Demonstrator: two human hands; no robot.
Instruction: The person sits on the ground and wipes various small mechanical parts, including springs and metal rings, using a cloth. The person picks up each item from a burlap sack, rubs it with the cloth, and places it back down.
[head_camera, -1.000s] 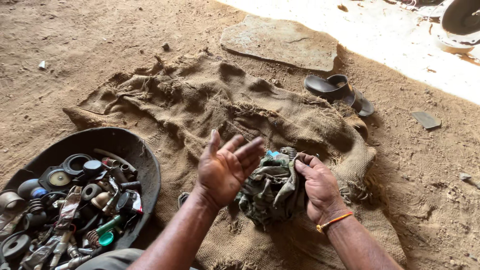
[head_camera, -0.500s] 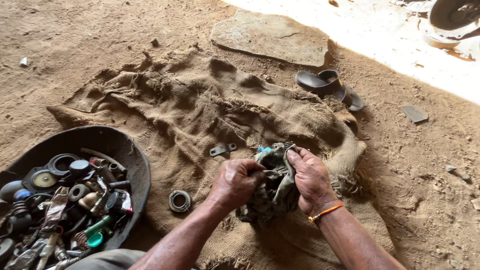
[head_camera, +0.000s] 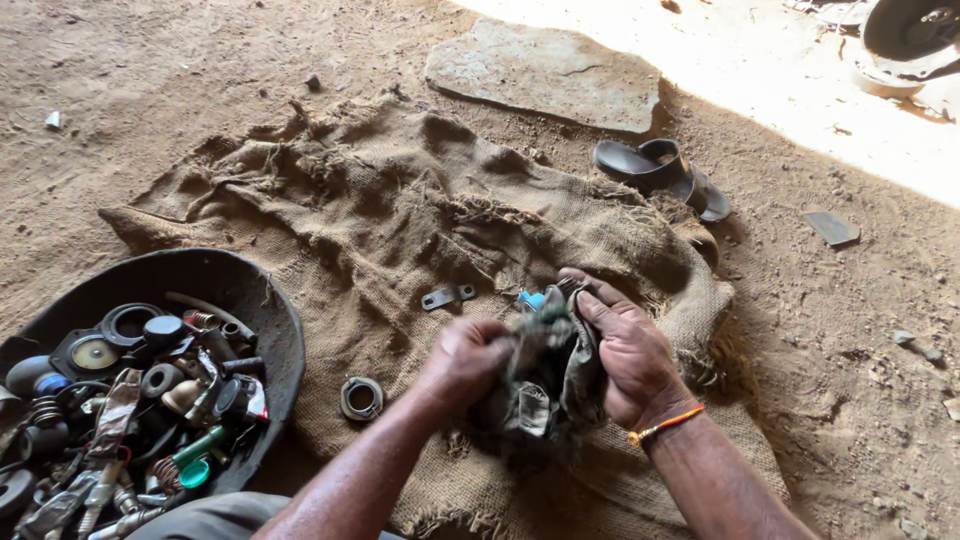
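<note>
Both hands have stayed bunched on the rag since half a second ago, though the left one now blurs with motion and sits a little lower on the cloth. Taking the worn brown burlap sack (head_camera: 400, 210) spread on the dirt floor as the landmark: off its left edge sits a round black basin (head_camera: 265, 300) heaped with springs, rings, caps and other small metal and plastic parts. On the sack, just right of the basin, lies a small dark metal ring (head_camera: 361, 397), and further up the sack a flat grey metal bracket (head_camera: 448, 297). Near the sack's lower middle, the left hand (head_camera: 465, 360) has its fingers clenched into a crumpled, grimy grey-green rag (head_camera: 545, 385), which rests on the burlap. A small blue piece (head_camera: 531, 299) peeks out just above the rag. The right hand (head_camera: 625, 350), an orange band at its wrist, has its fingers wrapped over the rag's right side. Beyond the sack's upper right corner lie dark sandals (head_camera: 660, 170) and a flat grey stone slab (head_camera: 545, 72).
</note>
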